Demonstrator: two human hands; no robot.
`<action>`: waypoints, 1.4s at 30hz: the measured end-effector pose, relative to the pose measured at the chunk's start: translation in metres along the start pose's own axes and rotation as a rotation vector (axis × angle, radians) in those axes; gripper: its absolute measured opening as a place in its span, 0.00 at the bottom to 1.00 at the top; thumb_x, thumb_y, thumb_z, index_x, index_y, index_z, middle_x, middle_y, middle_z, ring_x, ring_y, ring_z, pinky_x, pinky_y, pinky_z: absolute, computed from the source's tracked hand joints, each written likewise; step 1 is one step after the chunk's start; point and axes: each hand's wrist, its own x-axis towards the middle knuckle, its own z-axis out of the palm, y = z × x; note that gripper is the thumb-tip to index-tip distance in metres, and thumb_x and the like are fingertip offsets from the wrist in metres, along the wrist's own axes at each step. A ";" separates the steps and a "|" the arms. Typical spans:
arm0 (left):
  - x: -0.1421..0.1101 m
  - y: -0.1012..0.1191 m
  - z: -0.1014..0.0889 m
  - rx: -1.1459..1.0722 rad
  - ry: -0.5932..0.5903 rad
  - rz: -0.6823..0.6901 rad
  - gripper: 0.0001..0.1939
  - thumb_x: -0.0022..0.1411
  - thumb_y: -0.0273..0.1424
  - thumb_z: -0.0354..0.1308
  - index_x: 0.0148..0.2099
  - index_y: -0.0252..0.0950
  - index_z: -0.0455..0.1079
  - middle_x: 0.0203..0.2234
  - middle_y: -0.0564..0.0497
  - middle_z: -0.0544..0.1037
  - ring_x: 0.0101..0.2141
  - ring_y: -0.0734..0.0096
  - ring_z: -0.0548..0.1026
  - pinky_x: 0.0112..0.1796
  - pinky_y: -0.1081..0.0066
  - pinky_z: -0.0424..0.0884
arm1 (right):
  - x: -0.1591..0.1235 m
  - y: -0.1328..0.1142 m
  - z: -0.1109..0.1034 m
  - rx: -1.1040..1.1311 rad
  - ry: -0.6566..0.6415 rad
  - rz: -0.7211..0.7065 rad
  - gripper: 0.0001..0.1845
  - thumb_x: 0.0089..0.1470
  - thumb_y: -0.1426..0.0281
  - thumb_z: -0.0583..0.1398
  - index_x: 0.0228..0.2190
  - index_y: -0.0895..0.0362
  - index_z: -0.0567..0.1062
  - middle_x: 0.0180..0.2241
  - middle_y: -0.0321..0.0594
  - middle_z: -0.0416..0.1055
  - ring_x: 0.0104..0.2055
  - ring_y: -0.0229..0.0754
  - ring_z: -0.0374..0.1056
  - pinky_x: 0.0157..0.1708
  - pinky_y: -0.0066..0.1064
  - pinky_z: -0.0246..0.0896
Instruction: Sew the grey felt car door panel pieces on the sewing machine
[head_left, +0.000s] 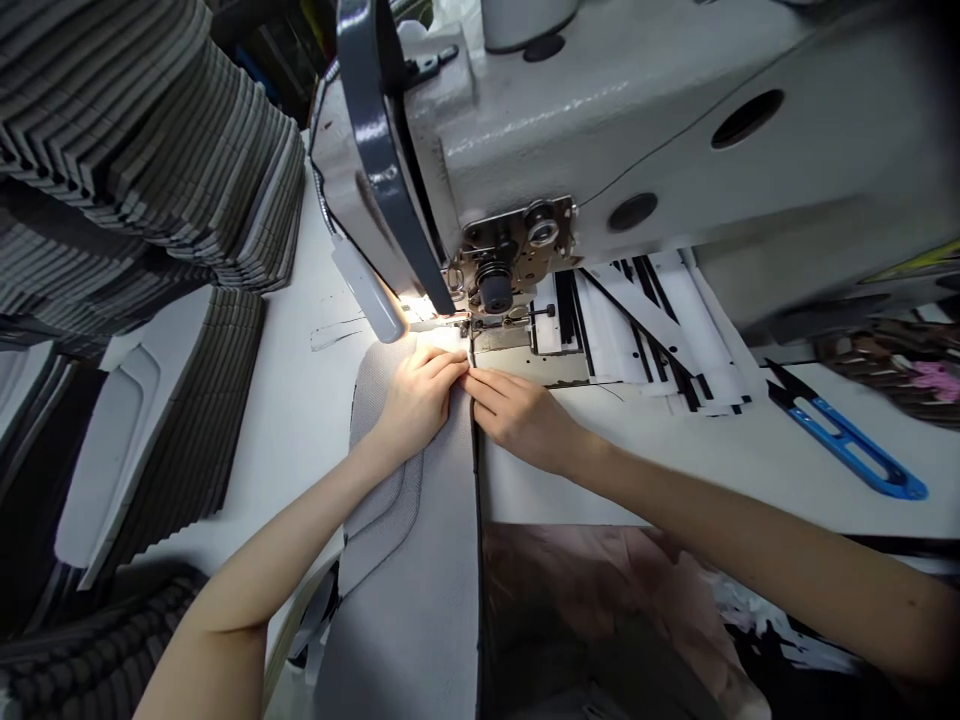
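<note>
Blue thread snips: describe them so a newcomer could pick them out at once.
Start at the big sewing machine and look at the white tabletop to the right of the hands. Past the loose black and white strips lie the snips, dark blades pointing towards the machine. Their bright blue, slotted handle sets them apart from the strips.
</note>
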 end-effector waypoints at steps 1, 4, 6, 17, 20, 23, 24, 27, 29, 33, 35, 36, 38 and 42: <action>0.001 -0.001 0.001 0.006 0.000 0.001 0.18 0.68 0.22 0.45 0.48 0.35 0.75 0.50 0.45 0.79 0.49 0.60 0.74 0.51 0.56 0.72 | 0.000 0.001 -0.002 -0.001 -0.007 0.009 0.17 0.63 0.82 0.51 0.35 0.64 0.80 0.43 0.51 0.78 0.49 0.46 0.72 0.50 0.36 0.71; 0.002 -0.003 0.005 0.043 0.018 0.015 0.18 0.68 0.22 0.44 0.48 0.36 0.74 0.49 0.45 0.80 0.49 0.59 0.75 0.52 0.56 0.71 | -0.002 0.013 -0.017 0.053 -0.114 0.104 0.16 0.63 0.79 0.52 0.33 0.60 0.79 0.41 0.47 0.78 0.43 0.46 0.72 0.42 0.36 0.71; 0.002 -0.006 0.008 0.066 0.053 0.044 0.18 0.67 0.22 0.44 0.49 0.36 0.74 0.49 0.45 0.80 0.48 0.58 0.75 0.51 0.55 0.71 | -0.004 0.032 -0.031 0.026 -0.144 0.321 0.14 0.63 0.77 0.53 0.31 0.58 0.78 0.37 0.47 0.77 0.38 0.46 0.70 0.36 0.37 0.67; -0.003 -0.010 0.015 0.068 0.156 0.112 0.18 0.67 0.20 0.44 0.50 0.36 0.73 0.49 0.46 0.80 0.48 0.59 0.75 0.50 0.56 0.72 | -0.030 0.115 -0.085 0.049 -0.260 1.134 0.09 0.49 0.68 0.67 0.30 0.59 0.74 0.27 0.43 0.72 0.34 0.49 0.70 0.37 0.38 0.62; -0.004 -0.008 0.015 0.075 0.150 0.089 0.19 0.68 0.20 0.43 0.51 0.36 0.73 0.50 0.46 0.79 0.49 0.59 0.74 0.50 0.57 0.71 | -0.028 0.076 -0.090 0.700 -0.185 1.154 0.17 0.50 0.57 0.67 0.24 0.56 0.72 0.18 0.34 0.67 0.24 0.40 0.67 0.28 0.31 0.63; -0.005 -0.007 0.015 0.072 0.157 0.056 0.17 0.68 0.21 0.45 0.50 0.36 0.72 0.48 0.44 0.78 0.47 0.58 0.73 0.48 0.59 0.71 | -0.024 0.019 -0.080 1.304 -0.032 1.125 0.21 0.47 0.51 0.68 0.28 0.57 0.76 0.23 0.37 0.76 0.27 0.41 0.74 0.31 0.33 0.72; -0.005 -0.007 0.016 0.066 0.166 0.054 0.17 0.67 0.21 0.46 0.50 0.36 0.72 0.47 0.44 0.78 0.47 0.58 0.73 0.47 0.60 0.71 | -0.023 0.001 -0.074 1.341 0.074 1.109 0.19 0.49 0.52 0.68 0.30 0.57 0.78 0.29 0.40 0.79 0.31 0.43 0.77 0.36 0.36 0.75; -0.006 -0.008 0.017 0.029 0.214 0.053 0.15 0.66 0.19 0.46 0.47 0.35 0.71 0.44 0.44 0.78 0.45 0.59 0.73 0.46 0.61 0.71 | -0.020 -0.032 -0.052 1.043 0.381 0.960 0.12 0.59 0.60 0.63 0.38 0.54 0.81 0.43 0.41 0.81 0.46 0.46 0.78 0.51 0.41 0.74; -0.006 -0.008 0.017 -0.013 0.275 0.002 0.13 0.65 0.19 0.46 0.44 0.35 0.69 0.41 0.44 0.77 0.43 0.61 0.74 0.45 0.62 0.71 | -0.019 -0.036 -0.039 0.767 0.340 0.716 0.14 0.64 0.66 0.57 0.44 0.54 0.80 0.50 0.42 0.79 0.52 0.45 0.75 0.55 0.40 0.72; -0.009 -0.007 0.013 -0.099 0.328 -0.052 0.12 0.65 0.21 0.46 0.47 0.35 0.67 0.42 0.44 0.78 0.42 0.63 0.75 0.44 0.63 0.72 | -0.017 -0.028 -0.020 0.401 0.074 0.348 0.20 0.66 0.78 0.49 0.49 0.59 0.78 0.53 0.45 0.76 0.56 0.42 0.73 0.56 0.35 0.71; -0.010 -0.005 0.011 -0.126 0.271 0.044 0.16 0.66 0.21 0.45 0.50 0.35 0.69 0.47 0.44 0.79 0.46 0.62 0.74 0.47 0.60 0.72 | -0.017 -0.026 -0.017 0.280 0.060 0.286 0.19 0.65 0.80 0.51 0.48 0.60 0.79 0.51 0.45 0.78 0.55 0.43 0.73 0.55 0.35 0.72; -0.010 -0.005 0.010 -0.136 0.245 0.090 0.16 0.66 0.21 0.45 0.50 0.36 0.70 0.48 0.45 0.79 0.47 0.61 0.74 0.49 0.59 0.72 | -0.016 -0.026 -0.017 0.234 0.062 0.268 0.18 0.64 0.80 0.52 0.48 0.60 0.79 0.49 0.44 0.79 0.54 0.43 0.74 0.54 0.36 0.73; -0.010 -0.003 0.009 -0.143 0.229 0.125 0.15 0.66 0.24 0.47 0.50 0.36 0.72 0.50 0.46 0.80 0.47 0.60 0.73 0.49 0.57 0.71 | -0.016 -0.027 -0.017 0.170 0.067 0.247 0.17 0.64 0.80 0.54 0.46 0.59 0.80 0.48 0.42 0.80 0.52 0.43 0.75 0.51 0.35 0.74; -0.010 -0.001 0.008 -0.127 0.210 0.086 0.13 0.66 0.30 0.52 0.49 0.35 0.73 0.50 0.45 0.80 0.46 0.58 0.74 0.48 0.56 0.72 | -0.016 -0.028 -0.019 0.140 0.068 0.210 0.15 0.64 0.80 0.54 0.45 0.60 0.80 0.46 0.42 0.80 0.51 0.42 0.75 0.52 0.33 0.74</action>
